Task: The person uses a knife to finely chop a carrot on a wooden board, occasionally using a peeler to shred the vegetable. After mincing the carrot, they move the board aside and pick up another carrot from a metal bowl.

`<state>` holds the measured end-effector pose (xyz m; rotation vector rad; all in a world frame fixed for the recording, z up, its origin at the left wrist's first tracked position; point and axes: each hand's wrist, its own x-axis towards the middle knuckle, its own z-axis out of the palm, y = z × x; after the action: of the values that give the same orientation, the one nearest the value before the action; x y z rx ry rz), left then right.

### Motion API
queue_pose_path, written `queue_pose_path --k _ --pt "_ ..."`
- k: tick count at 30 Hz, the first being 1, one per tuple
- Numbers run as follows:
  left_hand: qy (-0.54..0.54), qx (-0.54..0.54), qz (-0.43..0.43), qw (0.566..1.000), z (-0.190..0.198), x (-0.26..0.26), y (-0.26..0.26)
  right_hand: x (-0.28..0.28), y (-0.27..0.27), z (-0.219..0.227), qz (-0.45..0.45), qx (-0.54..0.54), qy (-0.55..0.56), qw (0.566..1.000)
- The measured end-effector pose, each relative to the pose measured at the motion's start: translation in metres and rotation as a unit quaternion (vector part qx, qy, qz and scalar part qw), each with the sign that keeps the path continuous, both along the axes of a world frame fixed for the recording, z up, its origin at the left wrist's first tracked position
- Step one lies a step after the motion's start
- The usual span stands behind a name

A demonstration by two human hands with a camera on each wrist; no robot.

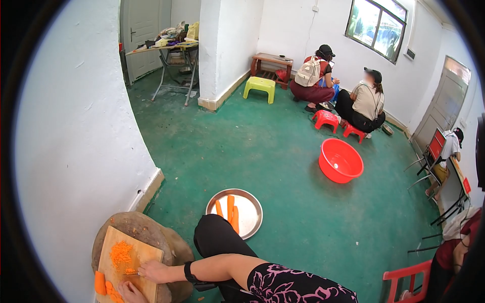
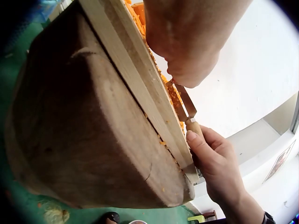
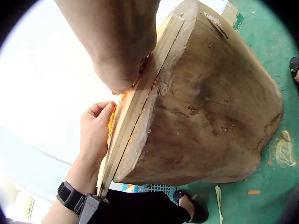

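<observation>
On a wooden cutting board [image 1: 149, 252] lies a pile of carrot shreds [image 1: 121, 255]. My right hand [image 1: 155, 271] grips the wooden handle of a knife [image 2: 187, 100], whose blade stands at the shreds. Close beside it, my left hand [image 1: 132, 293] has bent fingers holding carrot slices [image 3: 111, 120] against the board; the fingertips are partly hidden. A thick carrot piece [image 1: 100, 283] lies at the board's left edge, near more cut carrot. Under the board is a large wooden stump [image 2: 93, 121].
A metal pan [image 1: 250, 219] with several peeled carrots sits on the green floor past my knee. Farther off stand a red basin [image 1: 341, 161], red stools [image 1: 326, 119] and a green stool [image 1: 259, 89]. Two people crouch by the back wall. A white wall [image 1: 76, 151] rises on the left.
</observation>
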<state>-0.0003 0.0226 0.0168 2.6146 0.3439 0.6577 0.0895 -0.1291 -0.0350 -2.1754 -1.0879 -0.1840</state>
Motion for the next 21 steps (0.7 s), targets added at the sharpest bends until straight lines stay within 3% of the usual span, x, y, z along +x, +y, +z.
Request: queue_pose_path --k 11,14,15,21 --pt "0.007 -0.025 0.006 1.000 0.012 -0.003 -0.009 0.000 0.001 -0.003 0.004 -0.008 -0.001 1.000" --pt "-0.042 0.004 -0.037 0.998 -0.023 0.004 0.018 0.002 0.003 -0.007 0.005 -0.006 -0.002 1.000" --pt "-0.060 0.016 -0.057 0.996 -0.018 0.006 0.016 0.002 0.003 -0.007 0.006 -0.006 -0.003 1.000" --pt "0.003 0.029 -0.003 1.000 -0.006 0.001 0.005 0.002 0.004 -0.009 0.000 0.007 -0.001 1.000"
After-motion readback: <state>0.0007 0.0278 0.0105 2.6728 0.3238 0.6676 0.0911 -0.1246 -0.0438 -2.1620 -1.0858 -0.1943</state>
